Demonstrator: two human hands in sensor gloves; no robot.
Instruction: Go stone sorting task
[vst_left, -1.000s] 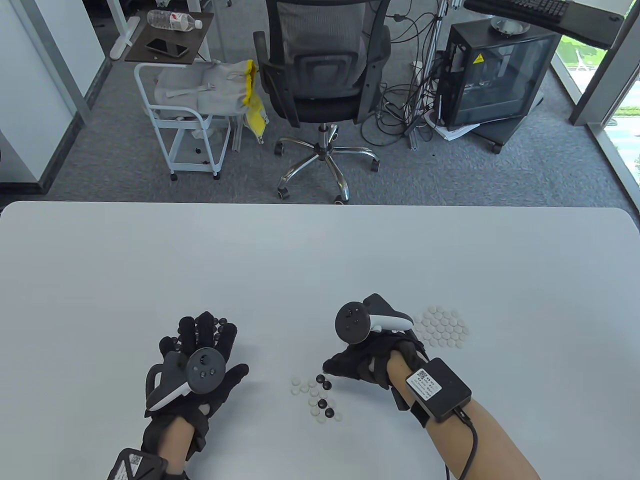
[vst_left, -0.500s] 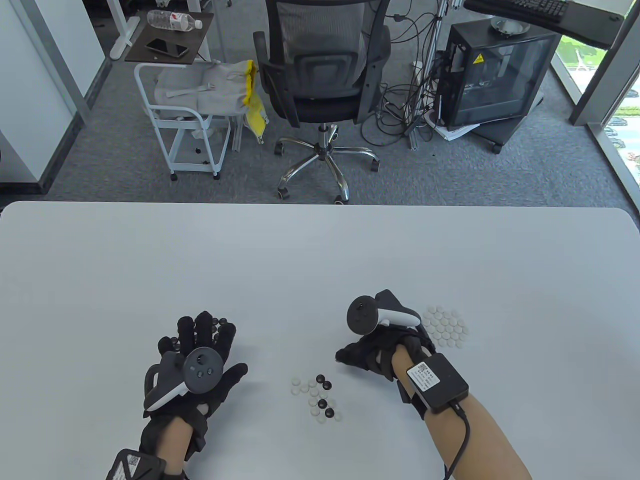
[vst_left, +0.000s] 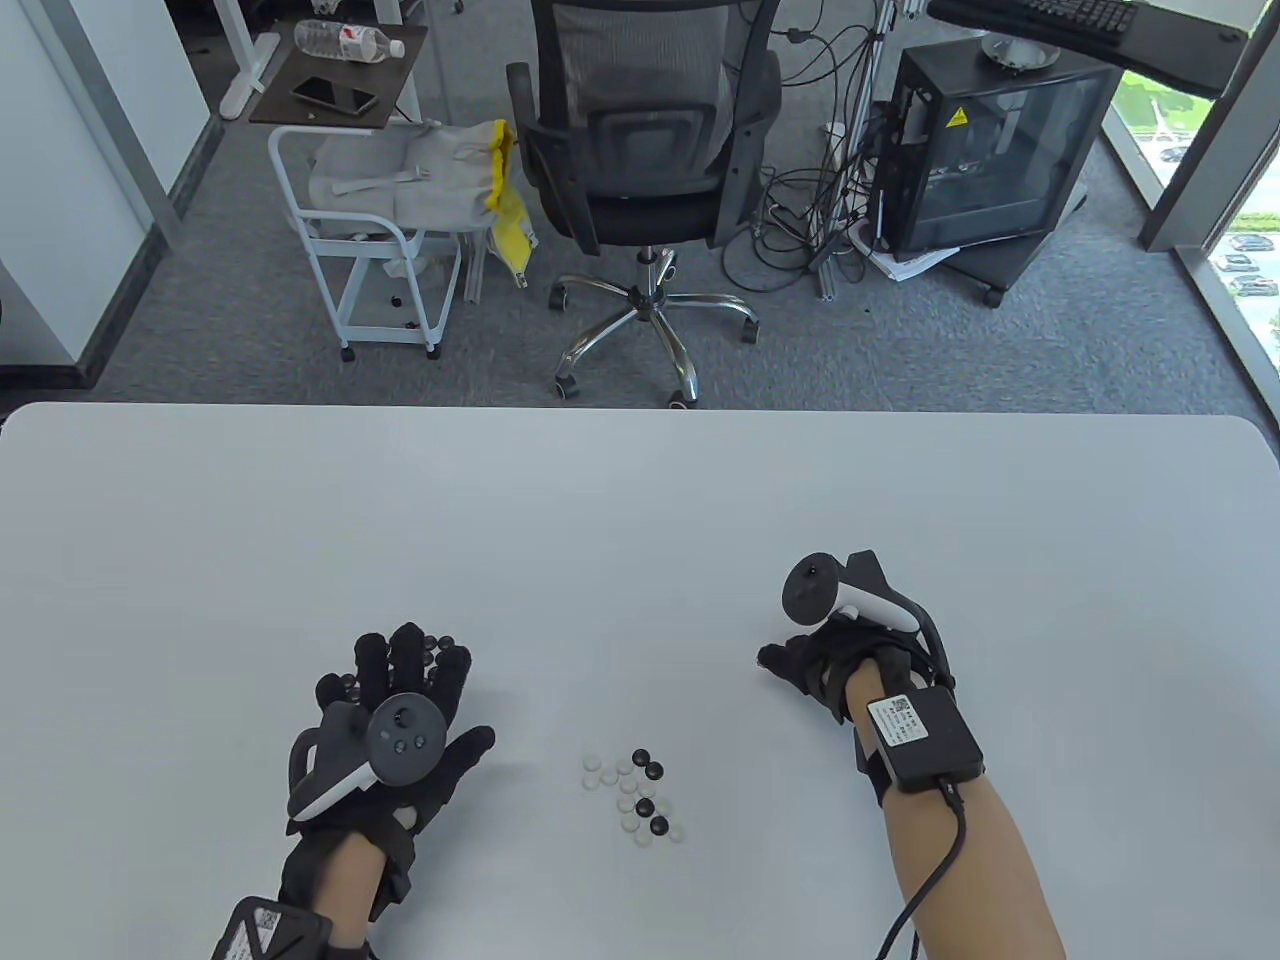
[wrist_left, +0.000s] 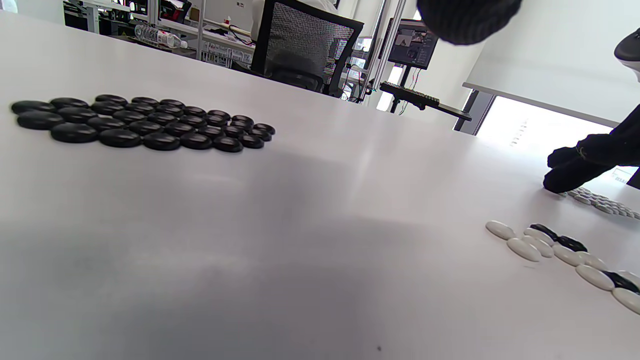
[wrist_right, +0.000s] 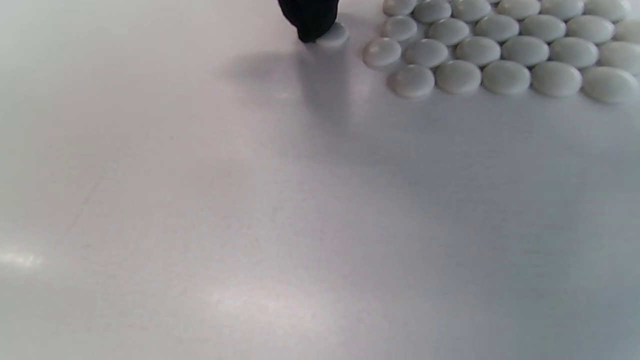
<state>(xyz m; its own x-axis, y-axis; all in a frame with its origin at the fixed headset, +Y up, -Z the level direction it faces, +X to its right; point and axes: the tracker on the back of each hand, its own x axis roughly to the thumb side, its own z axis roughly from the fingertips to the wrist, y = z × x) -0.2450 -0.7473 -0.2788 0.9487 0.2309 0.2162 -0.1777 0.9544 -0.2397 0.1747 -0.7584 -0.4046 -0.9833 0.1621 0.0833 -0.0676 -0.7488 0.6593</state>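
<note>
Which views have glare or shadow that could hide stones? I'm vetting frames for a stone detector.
Left wrist view: blown-out window at right, the white stones near it are dim. Right wrist view: a fingertip casts a soft shadow beside the white pile, with bright glare patches on the bare table. Table view: even light, mixed stones crisp, straight edges bowed at the borders.

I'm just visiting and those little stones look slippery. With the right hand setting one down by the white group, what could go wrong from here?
1. The right hand's fingertip is on a white stone right beside the white group; a slip might knock the tidy rows apart.
2. In the mixed pile, black and white stones touch, so picking one may drag a neighbour along.
3. The left hand lies over the black group; moving it carelessly could scatter them.
</note>
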